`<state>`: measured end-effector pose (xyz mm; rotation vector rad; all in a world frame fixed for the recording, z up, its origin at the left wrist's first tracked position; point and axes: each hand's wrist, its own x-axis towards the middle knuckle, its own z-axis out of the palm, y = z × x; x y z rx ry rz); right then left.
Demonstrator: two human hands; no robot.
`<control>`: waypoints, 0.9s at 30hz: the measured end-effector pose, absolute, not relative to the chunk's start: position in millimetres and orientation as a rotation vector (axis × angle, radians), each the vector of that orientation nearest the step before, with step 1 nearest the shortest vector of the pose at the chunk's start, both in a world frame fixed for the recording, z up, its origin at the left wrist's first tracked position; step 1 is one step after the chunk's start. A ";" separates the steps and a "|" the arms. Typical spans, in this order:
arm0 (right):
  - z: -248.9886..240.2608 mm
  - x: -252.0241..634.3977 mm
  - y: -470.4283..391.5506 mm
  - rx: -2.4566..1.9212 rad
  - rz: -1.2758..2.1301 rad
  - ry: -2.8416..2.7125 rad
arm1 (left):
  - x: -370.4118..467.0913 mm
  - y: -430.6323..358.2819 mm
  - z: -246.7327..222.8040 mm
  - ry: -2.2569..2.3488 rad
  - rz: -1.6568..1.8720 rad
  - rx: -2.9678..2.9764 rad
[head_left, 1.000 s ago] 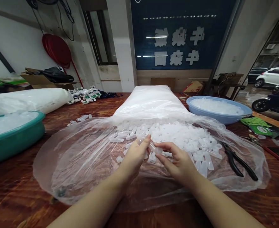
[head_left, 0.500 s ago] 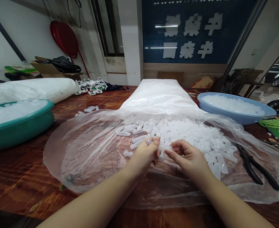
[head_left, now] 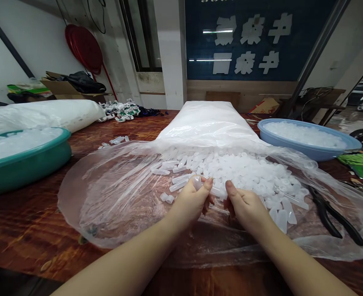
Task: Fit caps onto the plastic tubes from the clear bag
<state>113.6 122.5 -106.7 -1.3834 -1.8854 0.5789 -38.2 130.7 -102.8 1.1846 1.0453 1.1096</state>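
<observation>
One left hand [head_left: 191, 202], above the middle of the clear plastic film [head_left: 116, 197]: thumb and fingers pinched closed on a slim translucent piece [head_left: 217, 192]; a rounded piece [head_left: 196, 182] shows beside the thumb. One right hand [head_left: 252, 209], above the film, right of its middle: fingers curled, thumb raised at the slim piece's other end; whether it grips that end cannot be told. One wooden table [head_left: 17, 226], red-brown, under the film. One pair of black-handled pliers [head_left: 322, 209], at the film's right part. One heap of translucent pieces [head_left: 240, 172], on the film's far half. One teal basin [head_left: 30, 166], filled with whitish pieces, left of the film. One blue basin [head_left: 305, 148], likewise filled, beyond the film's right side. One large white sack [head_left: 209, 121], directly behind the film. One red reel [head_left: 84, 49], on the wall, well beyond the film, leftward.
</observation>
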 end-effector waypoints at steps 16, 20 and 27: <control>-110.1 91.9 119.5 -1.182 1.053 -1.661 | -38.2 127.1 -106.7 1.043 1.232 1.284; -109.1 89.6 119.0 -1.118 1.312 -1.650 | -45.7 120.8 -90.7 1.163 1.257 1.455; -111.9 120.1 135.7 -1.223 0.488 -2.275 | -51.5 43.1 -90.5 0.902 0.950 1.599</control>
